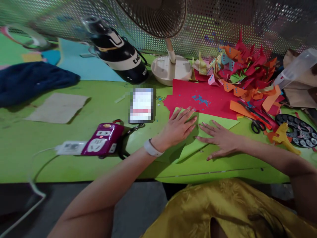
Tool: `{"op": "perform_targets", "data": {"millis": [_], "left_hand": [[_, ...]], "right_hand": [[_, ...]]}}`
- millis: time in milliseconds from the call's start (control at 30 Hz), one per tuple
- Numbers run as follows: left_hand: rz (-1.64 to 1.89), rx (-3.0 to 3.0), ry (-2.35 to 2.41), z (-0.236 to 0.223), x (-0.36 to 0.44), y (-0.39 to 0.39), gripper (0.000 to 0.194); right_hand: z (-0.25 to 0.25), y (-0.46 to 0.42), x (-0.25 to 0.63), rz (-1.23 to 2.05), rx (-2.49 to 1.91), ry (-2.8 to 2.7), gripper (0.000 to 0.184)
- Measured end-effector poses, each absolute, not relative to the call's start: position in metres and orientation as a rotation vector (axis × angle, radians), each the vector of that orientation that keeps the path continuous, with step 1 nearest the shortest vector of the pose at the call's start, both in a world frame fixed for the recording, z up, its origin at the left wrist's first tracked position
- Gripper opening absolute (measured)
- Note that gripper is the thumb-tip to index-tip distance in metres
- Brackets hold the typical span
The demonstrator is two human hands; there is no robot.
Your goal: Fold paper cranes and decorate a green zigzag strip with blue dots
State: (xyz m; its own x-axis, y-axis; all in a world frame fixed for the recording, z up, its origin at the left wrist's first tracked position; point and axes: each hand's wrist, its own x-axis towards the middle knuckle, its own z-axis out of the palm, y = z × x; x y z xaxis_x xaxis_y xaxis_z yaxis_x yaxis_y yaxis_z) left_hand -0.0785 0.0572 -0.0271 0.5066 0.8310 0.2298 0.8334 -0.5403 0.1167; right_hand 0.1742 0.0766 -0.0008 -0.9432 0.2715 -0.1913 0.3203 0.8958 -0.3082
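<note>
Nearest, a gold top [198, 208] at the edge of a green counter [74, 168]. Just onto the counter, a light green sheet [192, 148], near edge curled or folded over. On the sheet, palms down, the left hand [178, 127] and the right hand [219, 135], side by side but apart. Grip fully relaxed in both: fingers spread, touching paper, closed around nothing. Seems to be at a smoothing or creasing step; probably calls for even pressure, without letting the sheet slip. To the left, a purple power block [102, 138] and, farther in, a phone [142, 105], screen blurred out. Along the sheet's far side, red paper [219, 105] sprinkled with blue bits. To the right, scissors [258, 121]; beyond, a heap of red and orange strips [247, 72]. Farthest back, a dark bottle [126, 64], a fan [170, 69] and a mesh panel [210, 23].
</note>
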Motion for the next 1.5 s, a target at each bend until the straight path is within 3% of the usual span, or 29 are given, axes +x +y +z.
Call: {"op": "perform_targets", "data": {"millis": [567, 1000, 1167, 1367, 1500], "left_hand": [[-0.416, -2.769, -1.463, -0.028, -0.082, 0.057, 0.047], [-0.443, -2.742, -1.441, -0.031, -0.084, 0.055, 0.053], [-0.446, -2.762, -1.475, -0.031, -0.086, 0.056, 0.051], [-0.428, -2.791, -1.486, -0.031, -0.087, 0.059, 0.051], [-0.415, -2.783, -1.456, -0.030, -0.086, 0.058, 0.051]], "right_hand": [[-0.013, 0.020, 0.132, -0.610, 0.141, 3.005, 0.090], [-0.013, 0.047, 0.219, -0.398, 0.870, 2.937, 0.102], [-0.012, 0.060, 0.252, -0.239, 1.158, 2.841, 0.098], [-0.008, 0.056, 0.240, -0.224, 1.269, 2.794, 0.103], [-0.005, 0.042, 0.202, -0.308, 1.067, 2.841, 0.110]]}}
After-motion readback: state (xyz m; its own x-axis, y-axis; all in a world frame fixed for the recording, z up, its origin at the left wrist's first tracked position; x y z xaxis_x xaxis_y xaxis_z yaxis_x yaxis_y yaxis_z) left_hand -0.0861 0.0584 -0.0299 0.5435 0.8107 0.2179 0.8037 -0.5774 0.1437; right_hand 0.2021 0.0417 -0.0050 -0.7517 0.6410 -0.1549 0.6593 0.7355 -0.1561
